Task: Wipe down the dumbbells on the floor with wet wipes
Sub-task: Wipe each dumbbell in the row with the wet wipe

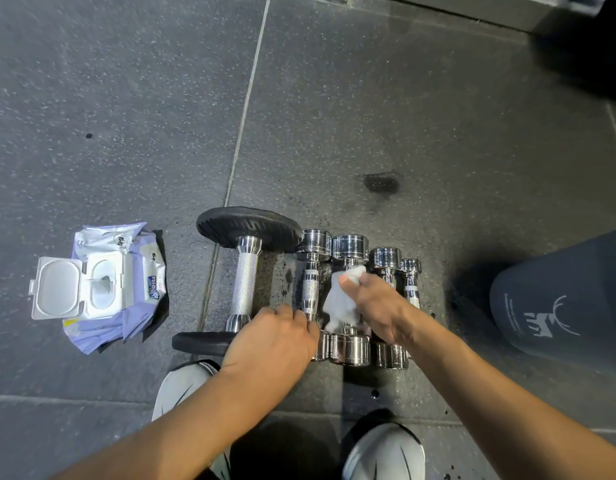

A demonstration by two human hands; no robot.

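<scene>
So the floor [438,116] is dark speckled rubber tiling with pale seams running through it, and there's a dark blotch [381,183] on the tile past the weights. Gritty black specks are scattered around the dumbbells too.

The dumbbells lie side by side right in front of the person's shoes [182,386]. A big black-plated dumbbell [246,271] is on the left, then four chrome ones getting smaller to the right. The right hand [379,306] has a white wipe [341,299] bunched between thumb and fingers, pressed on the handle of the second chrome dumbbell [350,245]. The left hand [275,337] sits over the near end of the first chrome dumbbell [310,292] with fingers bent. It covers that end, so I can't tell if it's actually gripping or just steadying.

A purple wet wipes pack [112,289] lies well off to the left, lid flipped open, with a sheet poking out.

The second dumbbell's handle is hidden under the wipe. A grey tub [563,299] with a white logo is cut off at the right edge. Something dark and blurry sits in the top right corner, no clue what.
</scene>
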